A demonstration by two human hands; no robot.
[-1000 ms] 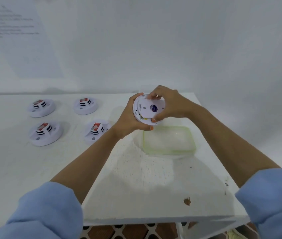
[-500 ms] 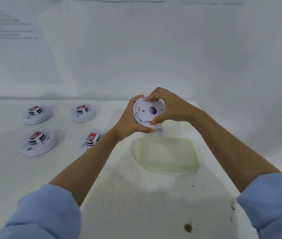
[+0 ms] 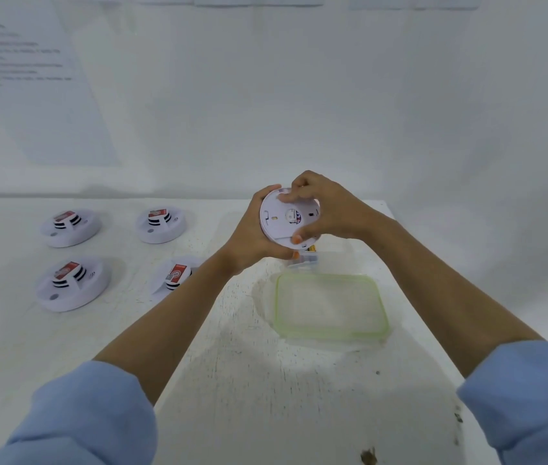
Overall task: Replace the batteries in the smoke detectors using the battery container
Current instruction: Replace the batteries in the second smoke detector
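A white smoke detector (image 3: 284, 218) is held above the tabletop (image 3: 249, 380) between both hands. It is tilted, with its flat back turned toward the camera. It is gripped from the left and from beneath by the left hand (image 3: 249, 238), whose fingers are wrapped round the rim. The right hand (image 3: 328, 209) is curled over the top edge, with its fingertips pressed on the back face and its thumb set against the lower rim.

Just below and behind the hands, a clear battery container (image 3: 302, 261) stands on the tabletop, partly hidden by them. Its contents cannot be made out. Directly in front of it, a clear lid with a green rim (image 3: 329, 307) lies flat.

Well to the left, four more smoke detectors are laid out in two rows. Each is white and round, with a raised centre bearing a red label. The far left one (image 3: 70, 227) and the far right one (image 3: 161, 224) are fully seen. So is the near left one (image 3: 73, 283), while the near right one (image 3: 175, 276) is partly covered by the left forearm.

Light blue sleeves (image 3: 91, 421) are seen pushed up on both arms. A printed sheet (image 3: 31, 78) is fixed to the white wall at upper left, its text too blurred to read. A small brown mark (image 3: 368, 456) is seen on the tabletop.
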